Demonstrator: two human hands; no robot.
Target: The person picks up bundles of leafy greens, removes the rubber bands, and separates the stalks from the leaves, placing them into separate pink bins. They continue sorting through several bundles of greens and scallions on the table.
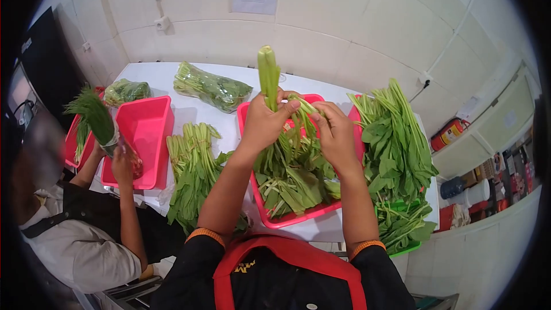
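My left hand point(268, 121) is closed round a bunch of pale green stems point(268, 74), held upright above a pink tray point(287, 218). The fingers of my right hand point(334, 135) pinch a thin green stem point(304, 109) beside the left fingertips. Below both hands, cut leaves and stems point(298, 178) fill much of the tray. A pile of long-stemmed leafy greens point(396, 138) lies right of the tray, and tied bundles of greens point(195, 166) lie to its left.
A co-worker point(86, 218) at the left holds a leafy bunch point(94, 117) beside a pink bin point(138, 138). Wrapped greens point(212, 87) lie at the back of the white table point(158, 72). A green tray point(408, 248) stands at the right front edge.
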